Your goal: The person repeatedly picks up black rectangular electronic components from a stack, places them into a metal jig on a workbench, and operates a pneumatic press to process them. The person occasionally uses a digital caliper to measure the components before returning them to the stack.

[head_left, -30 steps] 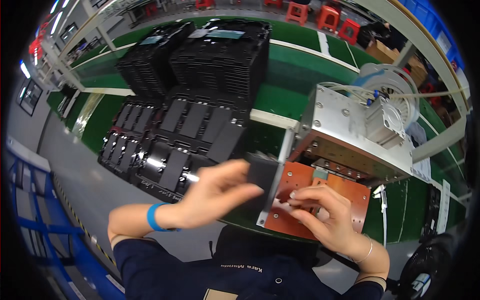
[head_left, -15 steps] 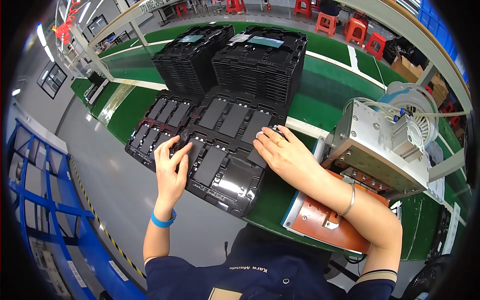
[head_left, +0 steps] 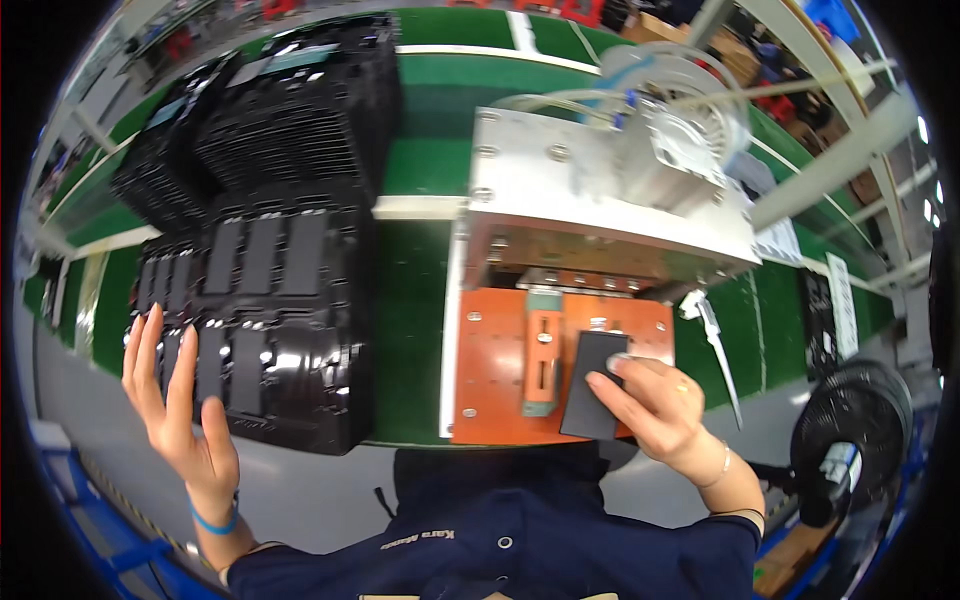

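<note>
My right hand (head_left: 662, 408) pinches a flat dark-grey battery (head_left: 590, 388) between thumb and fingers. It is tilted slightly over the orange base plate (head_left: 490, 365) of a metal press fixture (head_left: 560, 225). Beside the battery, a narrow slotted block (head_left: 543, 350) is fixed on the plate. My left hand (head_left: 185, 425) is open, fingers spread, over the left front part of a black plastic tray (head_left: 325, 390). More flat dark batteries (head_left: 262, 255) lie in rows in the tray's pockets; the front right pocket shows bare shiny plastic. Whether my left fingertips touch the tray I cannot tell.
Tall stacks of black trays (head_left: 290, 140) stand behind the filled tray. On the green bench (head_left: 415, 320), a white tool with a long thin end (head_left: 712, 345) lies right of the fixture. A reel (head_left: 690, 85) stands behind it. A black fan (head_left: 850, 440) is at the far right.
The view has swung right. My right hand has left the tray and carries a battery over the orange plate. My left hand stays near the tray's left side, its fingers spread.
</note>
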{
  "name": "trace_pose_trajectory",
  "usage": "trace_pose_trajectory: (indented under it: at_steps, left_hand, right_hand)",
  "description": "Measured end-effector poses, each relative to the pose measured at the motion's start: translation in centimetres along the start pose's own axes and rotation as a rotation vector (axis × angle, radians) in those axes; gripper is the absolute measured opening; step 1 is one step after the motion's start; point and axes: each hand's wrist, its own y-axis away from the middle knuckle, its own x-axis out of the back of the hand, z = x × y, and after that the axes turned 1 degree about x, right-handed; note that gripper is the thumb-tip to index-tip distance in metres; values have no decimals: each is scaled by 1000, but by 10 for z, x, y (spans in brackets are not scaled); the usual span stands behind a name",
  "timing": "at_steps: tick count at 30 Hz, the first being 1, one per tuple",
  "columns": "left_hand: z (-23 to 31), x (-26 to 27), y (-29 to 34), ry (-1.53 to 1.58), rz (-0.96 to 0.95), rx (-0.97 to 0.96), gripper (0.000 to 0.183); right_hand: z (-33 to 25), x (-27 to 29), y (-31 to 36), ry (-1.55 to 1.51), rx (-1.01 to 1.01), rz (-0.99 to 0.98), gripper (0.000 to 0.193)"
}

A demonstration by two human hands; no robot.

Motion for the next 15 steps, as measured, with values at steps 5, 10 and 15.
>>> trace_pose_trajectory:
  at_steps: [5,10,15]
  left_hand:
    - [66,-22,-50,324,-175,-682,42]
    - [138,-65,-57,632,-605,-922,56]
    - [153,-92,-43,579,-659,-1026,69]
  right_hand:
    - [-17,-9,17,-174,-316,-122,33]
    - [1,-14,-4,-253,-380,-75,32]
    - [4,-30,-7,-222,-367,-47,30]
